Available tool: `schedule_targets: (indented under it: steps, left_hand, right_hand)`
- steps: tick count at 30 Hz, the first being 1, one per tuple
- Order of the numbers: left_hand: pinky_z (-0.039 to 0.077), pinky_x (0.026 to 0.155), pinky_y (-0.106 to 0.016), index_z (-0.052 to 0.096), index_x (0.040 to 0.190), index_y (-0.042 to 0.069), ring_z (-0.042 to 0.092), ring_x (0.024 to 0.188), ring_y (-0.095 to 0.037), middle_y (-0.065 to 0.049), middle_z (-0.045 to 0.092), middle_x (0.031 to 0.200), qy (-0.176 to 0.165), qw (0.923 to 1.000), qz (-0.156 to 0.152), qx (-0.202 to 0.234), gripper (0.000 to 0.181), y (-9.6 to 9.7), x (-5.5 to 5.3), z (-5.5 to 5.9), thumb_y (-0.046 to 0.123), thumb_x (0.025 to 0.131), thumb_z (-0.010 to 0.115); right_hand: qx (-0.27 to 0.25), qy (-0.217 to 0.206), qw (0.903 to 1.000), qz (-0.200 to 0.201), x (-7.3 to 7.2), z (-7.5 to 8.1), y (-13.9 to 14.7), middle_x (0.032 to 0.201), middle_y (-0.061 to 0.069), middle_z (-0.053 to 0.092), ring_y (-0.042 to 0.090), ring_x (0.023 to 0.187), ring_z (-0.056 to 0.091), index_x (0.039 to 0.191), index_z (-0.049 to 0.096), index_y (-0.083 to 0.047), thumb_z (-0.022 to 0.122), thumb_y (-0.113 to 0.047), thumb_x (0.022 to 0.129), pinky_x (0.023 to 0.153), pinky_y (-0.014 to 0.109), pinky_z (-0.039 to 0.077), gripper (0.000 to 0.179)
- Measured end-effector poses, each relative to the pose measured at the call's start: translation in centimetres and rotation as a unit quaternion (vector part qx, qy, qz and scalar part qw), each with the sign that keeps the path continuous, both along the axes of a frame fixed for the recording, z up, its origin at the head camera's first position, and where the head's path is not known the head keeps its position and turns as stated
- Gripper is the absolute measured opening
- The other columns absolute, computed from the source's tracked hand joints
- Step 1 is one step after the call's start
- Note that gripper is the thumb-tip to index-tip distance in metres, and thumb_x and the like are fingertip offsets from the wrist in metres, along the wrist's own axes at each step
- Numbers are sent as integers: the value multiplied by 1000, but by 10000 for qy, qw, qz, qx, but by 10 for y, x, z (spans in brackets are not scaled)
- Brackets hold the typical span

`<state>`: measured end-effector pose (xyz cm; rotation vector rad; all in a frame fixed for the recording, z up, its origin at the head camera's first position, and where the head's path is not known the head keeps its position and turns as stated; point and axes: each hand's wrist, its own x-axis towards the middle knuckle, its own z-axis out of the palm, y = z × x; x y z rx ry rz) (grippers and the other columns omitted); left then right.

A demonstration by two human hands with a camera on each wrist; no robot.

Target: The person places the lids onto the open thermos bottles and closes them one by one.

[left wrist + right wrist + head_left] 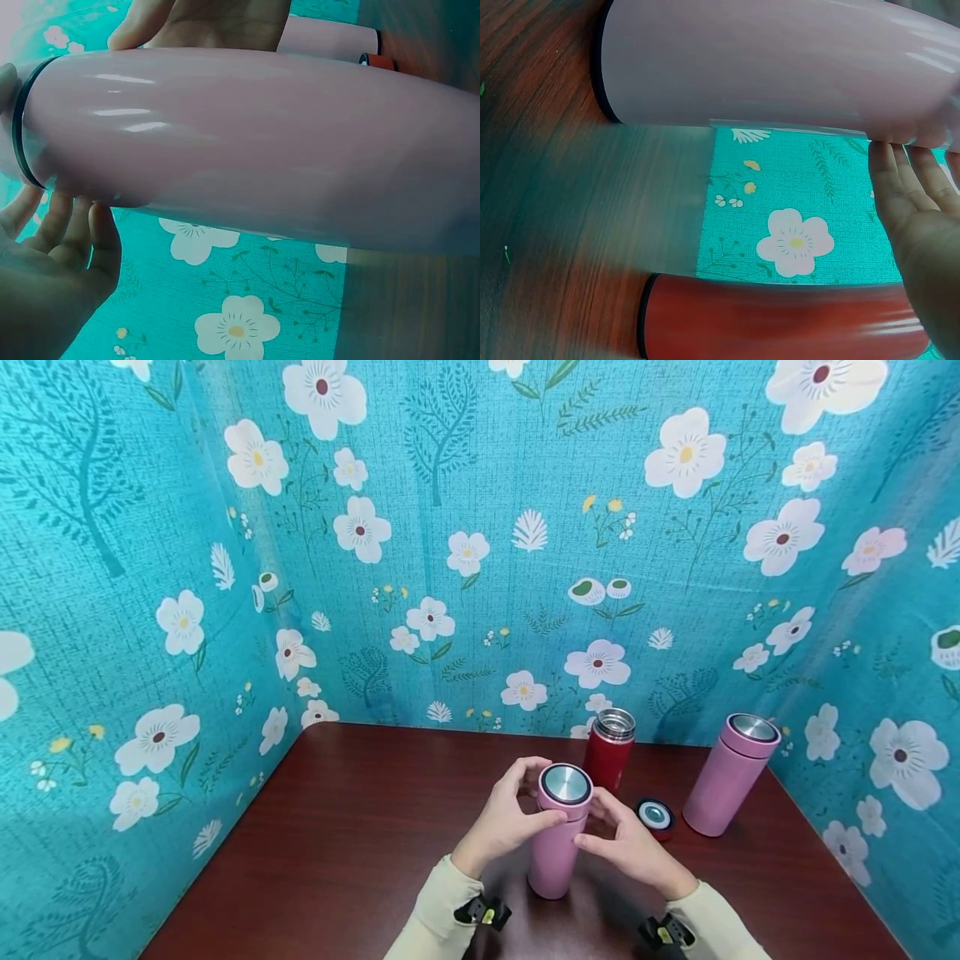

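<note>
A pink thermos bottle (553,856) with a steel-topped lid (566,784) stands upright on the dark wooden table, between the two hands. My left hand (501,822) holds it near the top, the thumb at the lid's lower edge and the fingers round the far side. On the other side my right hand (628,847) grips the upper body with its thumb, its fingers partly hidden behind the bottle. Seen from the left wrist, a black ring marks the seam between lid and body, beside the left fingers (71,232). The lid is on the bottle.
Behind the right hand stands a red thermos bottle (607,764) without its lid, its steel mouth bare. A small round lid (655,817) lies beside it. A second pink thermos (723,785), lidded, stands farther right. Flowered blue cloth (465,610) encloses the table's back and sides.
</note>
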<state>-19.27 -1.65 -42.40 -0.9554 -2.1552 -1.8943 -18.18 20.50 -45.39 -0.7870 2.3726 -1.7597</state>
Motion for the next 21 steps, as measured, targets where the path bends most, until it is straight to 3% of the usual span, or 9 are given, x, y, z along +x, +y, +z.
schedule_targets:
  steps: [5, 12, 18, 21]
  left_hand:
    - [48, 84, -32, 47, 132, 15, 55, 99, -16, -2, 60, 114, 131, 9995, -300, -37, 56, -4, -6, -4, 19, 83, 74]
    - [47, 85, -34, 46, 135, 9, 54, 99, -16, -6, 60, 115, 342, 9981, -515, -15, 59, -7, -8, -4, 36, 87, 67]
    - [46, 85, -33, 41, 136, 8, 51, 101, -14, -4, 56, 117, -155, 9997, -81, -197, 66, -2, 3, 6, 15, 80, 75]
    - [47, 80, -30, 42, 132, 11, 50, 96, -13, 1, 54, 112, -355, 9991, 196, -98, 67, 2, 6, 5, 17, 75, 79]
  right_hand:
    - [-4, 19, 10000, -10, 0, 0, 0, 132, 10, 53, 17, 114, 55, 135, 42, -13, 64, -9, 89, 89, 32, 47, 51]
    - [-20, 127, 9999, 3, -1, 0, 1, 130, 10, 55, 18, 112, 56, 134, 43, -12, 64, -7, 89, 88, 33, 47, 50]
    - [-38, 92, 9999, 25, 0, 0, 0, 131, 10, 54, 17, 113, 55, 135, 42, -12, 64, -7, 89, 88, 32, 47, 52]
    - [-81, 142, 9999, 54, 0, -1, -1, 130, 11, 54, 17, 113, 55, 135, 42, -12, 64, -6, 89, 88, 32, 48, 51]
